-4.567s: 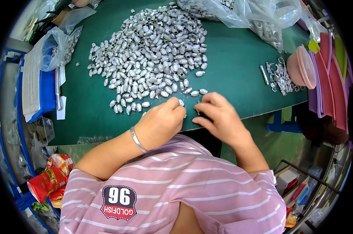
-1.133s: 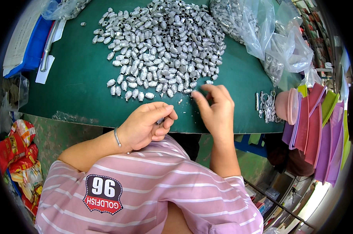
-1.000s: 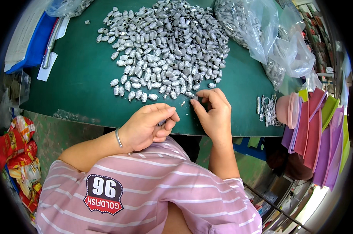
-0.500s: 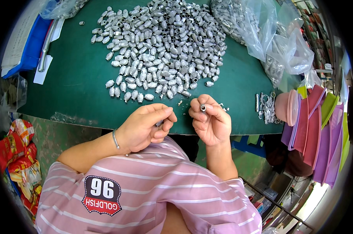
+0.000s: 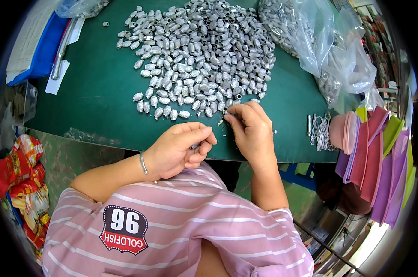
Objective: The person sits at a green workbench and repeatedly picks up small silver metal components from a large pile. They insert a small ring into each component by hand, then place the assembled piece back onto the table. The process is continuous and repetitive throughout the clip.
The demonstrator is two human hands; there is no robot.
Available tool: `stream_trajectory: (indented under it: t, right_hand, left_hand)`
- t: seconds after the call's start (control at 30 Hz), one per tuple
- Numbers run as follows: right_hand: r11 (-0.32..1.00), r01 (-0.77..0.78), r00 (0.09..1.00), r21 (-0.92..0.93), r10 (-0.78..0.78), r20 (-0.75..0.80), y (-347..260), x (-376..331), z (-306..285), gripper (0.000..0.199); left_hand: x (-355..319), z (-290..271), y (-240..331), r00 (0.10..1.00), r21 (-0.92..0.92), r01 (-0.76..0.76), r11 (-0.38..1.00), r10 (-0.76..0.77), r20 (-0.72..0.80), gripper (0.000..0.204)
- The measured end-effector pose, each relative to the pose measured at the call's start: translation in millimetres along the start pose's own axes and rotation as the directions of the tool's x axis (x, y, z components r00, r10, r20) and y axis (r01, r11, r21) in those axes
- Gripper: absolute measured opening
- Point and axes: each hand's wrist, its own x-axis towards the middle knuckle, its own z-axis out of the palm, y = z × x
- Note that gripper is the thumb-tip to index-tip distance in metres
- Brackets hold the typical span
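Note:
A large heap of silver-grey, barrel-shaped metal beads (image 5: 204,55) with patterned sides and open ends covers the middle of the green table. My right hand (image 5: 254,129) reaches to the heap's near edge, palm down. Its thumb and forefinger pinch at a metal bead (image 5: 225,111), which the fingertips partly cover. Closer to my body, my left hand (image 5: 179,150) is curled, thumb against the forefinger. A bit of grey metal (image 5: 194,146) shows inside its fingers, looking like another bead, mostly hidden.
Clear plastic bags (image 5: 326,55) of metal parts lie at the back right. Small metal clasps (image 5: 319,131) sit beside pink tubs (image 5: 343,131) and colourful plastic bins (image 5: 375,157). A blue tray (image 5: 43,62) with papers and a metal rod (image 5: 61,53) are at the left.
My right hand has turned palm down and moved forward to the heap's edge from in front of my chest, where it held up a bead. My left hand stays curled, shifted only slightly.

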Motion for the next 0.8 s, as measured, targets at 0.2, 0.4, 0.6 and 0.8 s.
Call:
stream_trajectory:
  t: [0.2,0.4,0.6,0.8]
  right_hand:
    - [0.969,0.125,0.992,0.213,-0.119,-0.042,11,-4,1,0.018]
    - [0.488,-0.111,0.991,0.866,0.123,0.057,3,-20,-3,0.031]
    - [-0.623,-0.285,0.909,0.728,0.067,0.412,8,-22,-1,0.016]
    - [-0.641,-0.29,0.885,0.711,0.104,0.455,9,-23,-6,0.012]
  left_hand:
    - [0,0,1,1.0,0.009,0.003,1.0,-0.003,0.004,0.023]
    - [0,1,2,1.0,0.007,0.021,1.0,-0.021,-0.007,0.023]
    - [1,1,1,1.0,0.011,0.019,1.0,-0.019,-0.017,0.024]
    - [0,1,2,1.0,0.014,0.012,1.0,-0.012,-0.014,0.023]
